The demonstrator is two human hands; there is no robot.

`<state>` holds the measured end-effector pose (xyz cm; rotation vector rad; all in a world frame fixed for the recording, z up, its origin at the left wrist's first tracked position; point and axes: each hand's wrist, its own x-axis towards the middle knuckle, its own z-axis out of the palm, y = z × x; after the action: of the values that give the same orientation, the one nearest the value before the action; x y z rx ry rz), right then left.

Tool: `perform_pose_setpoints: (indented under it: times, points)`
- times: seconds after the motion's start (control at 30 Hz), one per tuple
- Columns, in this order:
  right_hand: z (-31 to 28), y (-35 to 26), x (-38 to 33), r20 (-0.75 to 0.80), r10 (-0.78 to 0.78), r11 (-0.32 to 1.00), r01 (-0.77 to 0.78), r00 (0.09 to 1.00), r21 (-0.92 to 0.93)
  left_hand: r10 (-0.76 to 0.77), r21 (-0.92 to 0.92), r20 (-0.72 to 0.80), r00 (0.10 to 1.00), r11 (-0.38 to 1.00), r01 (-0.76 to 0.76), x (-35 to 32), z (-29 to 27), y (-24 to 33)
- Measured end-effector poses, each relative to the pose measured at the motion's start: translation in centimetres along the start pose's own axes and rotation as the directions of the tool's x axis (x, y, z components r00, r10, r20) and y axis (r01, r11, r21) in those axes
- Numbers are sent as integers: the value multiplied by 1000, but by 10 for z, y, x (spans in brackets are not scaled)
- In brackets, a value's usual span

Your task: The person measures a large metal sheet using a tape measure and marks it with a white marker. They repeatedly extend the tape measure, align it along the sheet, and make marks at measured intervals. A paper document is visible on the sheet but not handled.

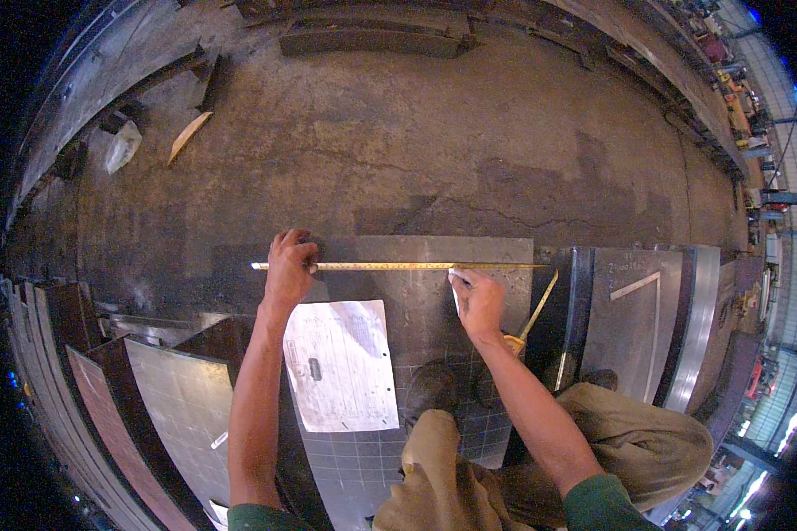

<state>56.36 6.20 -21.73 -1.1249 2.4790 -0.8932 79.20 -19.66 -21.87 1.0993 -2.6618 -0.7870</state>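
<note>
A yellow tape measure blade (381, 265) is stretched from left to right across the far part of a grey steel plate (425, 332). My left hand (290, 265) closes its fingers on the blade near its left end. On the right the blade bends back toward its yellow case (514, 342), partly hidden by my right forearm. My right hand (480, 305) pinches a thin white stick of chalk (457, 294), its tip at the near edge of the blade. A printed sheet of paper (341, 372) lies on the plate between my forearms. Gridlines mark the plate's near part.
Steel beams (181, 380) stand close on my left, one with a small white stick (220, 440) on it. To the right, another steel piece (633, 332) carries a pale L-shaped square (636, 288). Beyond lies stained concrete floor (398, 133) with a wood offcut (189, 137).
</note>
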Motion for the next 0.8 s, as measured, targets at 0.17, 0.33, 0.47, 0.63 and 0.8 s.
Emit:
perform_pose_setpoints:
  times: [0.17,0.33,0.47,0.63,0.8]
  points:
    - [1,-5,0,55,73,997,-72,996,-16,12,-6,31,999,1000,-12,1,-3,1]
    - [2,-10,1,55,45,996,-41,997,-73,11,-3,19,1000,1000,-11,0,0,-2]
    - [0,-15,2,64,92,995,-88,994,-56,10,-5,4,1000,1000,-10,-1,2,-3]
    - [0,-16,2,25,60,998,-59,998,-18,5,-31,-5,1000,999,-5,-1,3,-4]
    - [3,-13,2,25,96,995,-96,995,-6,19,-8,33,999,1000,-19,2,-1,-4]
